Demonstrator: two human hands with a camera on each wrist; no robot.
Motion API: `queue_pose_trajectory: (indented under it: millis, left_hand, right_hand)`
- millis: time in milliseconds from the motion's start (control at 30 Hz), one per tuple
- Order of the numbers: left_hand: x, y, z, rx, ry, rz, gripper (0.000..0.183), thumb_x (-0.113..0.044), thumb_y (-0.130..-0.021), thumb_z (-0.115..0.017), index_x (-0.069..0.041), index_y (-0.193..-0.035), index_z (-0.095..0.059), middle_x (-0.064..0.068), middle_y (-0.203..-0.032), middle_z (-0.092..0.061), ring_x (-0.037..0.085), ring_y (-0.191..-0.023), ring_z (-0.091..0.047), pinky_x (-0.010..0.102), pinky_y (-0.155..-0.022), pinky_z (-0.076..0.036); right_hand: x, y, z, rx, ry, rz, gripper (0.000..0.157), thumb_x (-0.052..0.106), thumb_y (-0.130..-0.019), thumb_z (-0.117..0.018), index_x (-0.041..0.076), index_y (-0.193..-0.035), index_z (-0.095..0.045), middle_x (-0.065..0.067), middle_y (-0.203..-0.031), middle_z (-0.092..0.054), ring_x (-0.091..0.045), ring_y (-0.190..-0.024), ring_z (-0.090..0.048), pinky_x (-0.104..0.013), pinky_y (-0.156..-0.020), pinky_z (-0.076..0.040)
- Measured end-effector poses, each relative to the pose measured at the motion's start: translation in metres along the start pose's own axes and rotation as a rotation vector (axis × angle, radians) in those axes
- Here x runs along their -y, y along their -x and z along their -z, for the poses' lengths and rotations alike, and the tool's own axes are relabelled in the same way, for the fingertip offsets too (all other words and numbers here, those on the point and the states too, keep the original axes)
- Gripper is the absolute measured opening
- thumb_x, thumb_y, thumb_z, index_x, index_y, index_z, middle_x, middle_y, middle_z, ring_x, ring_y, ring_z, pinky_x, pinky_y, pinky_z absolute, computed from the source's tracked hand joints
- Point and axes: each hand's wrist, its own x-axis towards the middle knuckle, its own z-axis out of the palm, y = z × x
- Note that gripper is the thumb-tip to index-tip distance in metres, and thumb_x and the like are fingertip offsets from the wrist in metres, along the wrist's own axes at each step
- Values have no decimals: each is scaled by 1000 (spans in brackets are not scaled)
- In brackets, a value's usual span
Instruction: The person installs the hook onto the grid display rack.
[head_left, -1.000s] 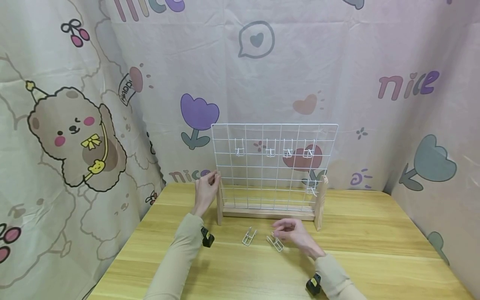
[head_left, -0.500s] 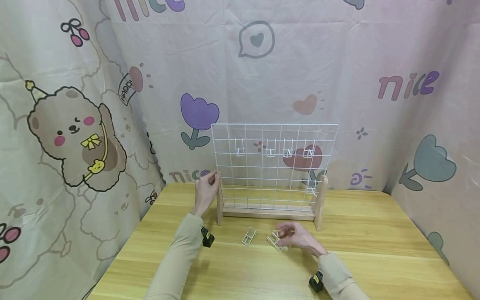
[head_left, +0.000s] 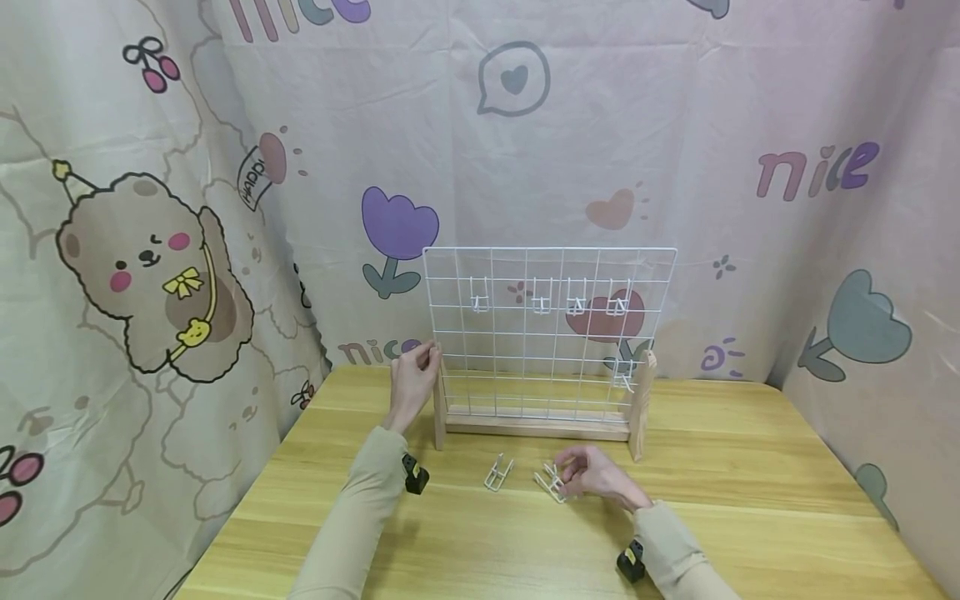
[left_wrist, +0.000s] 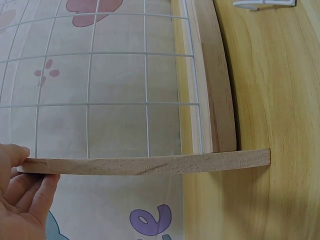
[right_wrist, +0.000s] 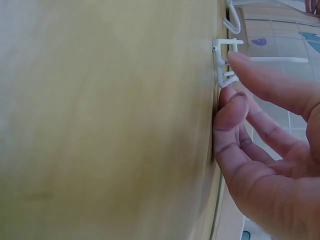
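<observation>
A white wire grid panel [head_left: 540, 346] stands upright in a wooden base. My left hand [head_left: 413, 379] pinches the top of its left wooden post [left_wrist: 150, 164] between thumb and fingers. In front of the base, a white wire hook [head_left: 550, 481] lies on the table, with my right hand [head_left: 597, 475] at its right end. In the right wrist view, my thumb touches this hook [right_wrist: 219, 65] and the curled fingers are at its lower edge. A second white wire hook [head_left: 498, 474] lies apart to the left.
Several white hooks hang along the grid's upper part, among them a hook [head_left: 478, 300] on the left. One hook [head_left: 624, 377] hangs low at the right. Patterned cloth [head_left: 517, 167] encloses the wooden table [head_left: 480, 550] at back and sides.
My right hand has shifted from the near hook's upper end toward its lower right end; that hook has barely moved. My left hand stays on the post.
</observation>
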Motion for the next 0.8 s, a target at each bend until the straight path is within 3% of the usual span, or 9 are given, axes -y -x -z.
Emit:
queue_pose_trajectory:
  millis: [800]
  left_hand:
    - [0,-1,-1,-7,0,3,32,-8,-99,-63,12,-124,-64,30,-117,-69,39,-108,-70,45,-90,-60]
  right_hand:
    - [-1,-1,-1,-26,80,1,40,-11,-71,-74,-11,-109,-65,-15,-84,-70,-12,-70,-60,-17,-57,-53]
